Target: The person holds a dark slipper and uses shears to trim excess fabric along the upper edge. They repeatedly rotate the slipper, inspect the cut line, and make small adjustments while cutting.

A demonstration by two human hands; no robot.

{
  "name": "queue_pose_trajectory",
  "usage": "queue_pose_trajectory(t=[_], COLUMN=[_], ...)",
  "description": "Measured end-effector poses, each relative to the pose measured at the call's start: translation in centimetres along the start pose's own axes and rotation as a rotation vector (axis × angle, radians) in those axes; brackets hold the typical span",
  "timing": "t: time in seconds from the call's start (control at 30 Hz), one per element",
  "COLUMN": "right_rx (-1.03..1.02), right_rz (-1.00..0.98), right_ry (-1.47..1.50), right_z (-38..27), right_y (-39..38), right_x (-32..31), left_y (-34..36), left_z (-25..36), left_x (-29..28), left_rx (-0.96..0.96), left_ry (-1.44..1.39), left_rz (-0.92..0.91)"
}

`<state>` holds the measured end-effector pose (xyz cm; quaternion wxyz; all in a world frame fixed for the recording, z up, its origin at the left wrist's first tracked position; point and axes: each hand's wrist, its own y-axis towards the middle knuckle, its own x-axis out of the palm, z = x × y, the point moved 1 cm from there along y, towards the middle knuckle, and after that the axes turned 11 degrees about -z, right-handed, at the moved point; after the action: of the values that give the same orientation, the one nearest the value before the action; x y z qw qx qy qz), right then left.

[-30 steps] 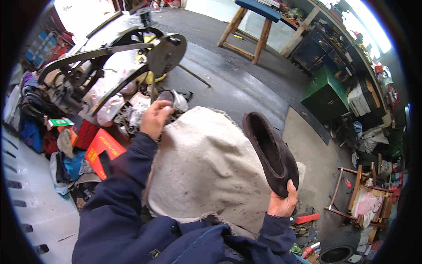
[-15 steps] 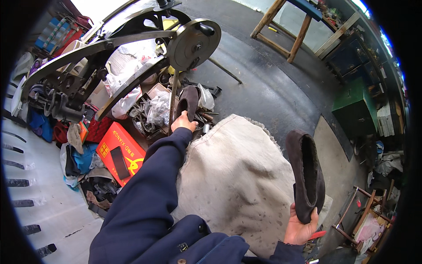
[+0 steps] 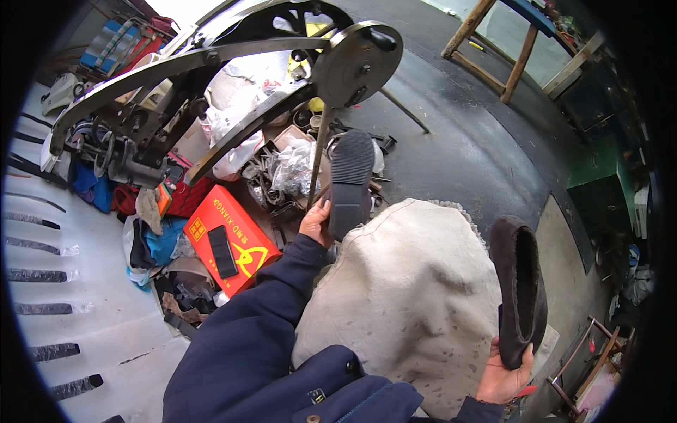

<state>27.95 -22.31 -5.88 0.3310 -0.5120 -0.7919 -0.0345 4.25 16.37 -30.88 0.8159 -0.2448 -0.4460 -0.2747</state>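
Observation:
A dark slipper-like shoe (image 3: 350,176) is in my left hand (image 3: 315,224), closed round its lower left edge. Its ribbed black sole faces up toward me, hiding some of the fingers. Over on the right, my right hand (image 3: 505,376) grips the heel of a matching dark brown shoe (image 3: 506,275). That one shows its fleecy opening, toe pointing away from me. Between the two shoes a pale, stained cloth (image 3: 395,282) with a frayed edge lies over my lap.
A metal hand-cranked machine with a round wheel (image 3: 358,65) stands at upper left. Below it sit a red box (image 3: 243,261) with a black phone (image 3: 222,252) on top, and a heap of small metal parts and plastic bags (image 3: 293,169). A wooden-legged stool (image 3: 518,63) stands far right.
My left hand has turned its shoe over, from opening visible to sole visible. The right hand still holds its shoe much as before. The whole view has shifted, with things appearing further right.

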Motion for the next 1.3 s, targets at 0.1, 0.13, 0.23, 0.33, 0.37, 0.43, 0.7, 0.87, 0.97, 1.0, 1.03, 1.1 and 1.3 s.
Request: queue_pose_trajectory(t=[0.1,0.13,0.23,0.33,0.37,0.43,0.7,0.87,0.97,1.0,1.03,1.1,1.3], right_rx=[-0.013,-0.006,-0.005,0.000,0.003,0.012,0.022,0.037,-0.037,-0.083,-0.127,-0.173,-0.325], right_rz=[-0.035,-0.006,-0.008,0.002,-0.001,0.011,0.101,0.018,-0.031,-0.051,-0.071,-0.089,-0.204], right_ry=[-0.017,0.005,0.015,0.012,0.008,-0.007,-0.019,0.068,-0.038,-0.105,-0.172,-0.291,-0.860], right_z=[-0.1,-0.2,-0.2,-0.2,-0.2,0.0,0.4,0.7,0.8,1.0,1.1,1.2,0.6], right_y=[0.0,0.0,-0.1,0.0,0.1,0.1,0.1,0.3,0.2,0.0,-0.2,-0.8,-3.1], right_x=[-0.4,-0.6,-0.8,-0.7,-0.6,-0.4,1.1,2.4,3.1,3.3,3.4,3.4,3.8], left_y=[-0.8,-0.9,-0.9,-0.8,-0.7,-0.4,4.0,6.9,7.6,7.7,7.4,6.9,-1.1], left_z=[-0.2,-0.2,-0.2,-0.3,-0.3,-0.1,1.4,1.1,-0.2,-0.5,-0.8,-0.4,4.6], left_x=[1.0,1.2,1.2,0.8,0.6,0.3,0.8,1.2,0.0,-0.6,-1.0,-0.9,10.0], left_rx=[-0.004,0.011,0.002,-0.001,0.001,0.009,0.185,0.114,-0.163,-0.270,-0.282,-0.214,0.229], left_ry=[0.042,0.033,0.069,0.064,0.041,0.088,1.126,1.983,2.049,2.027,1.987,1.770,1.186], left_rz=[0.030,-0.030,0.044,0.061,0.030,0.051,0.145,0.429,0.422,0.425,0.421,0.330,0.085])
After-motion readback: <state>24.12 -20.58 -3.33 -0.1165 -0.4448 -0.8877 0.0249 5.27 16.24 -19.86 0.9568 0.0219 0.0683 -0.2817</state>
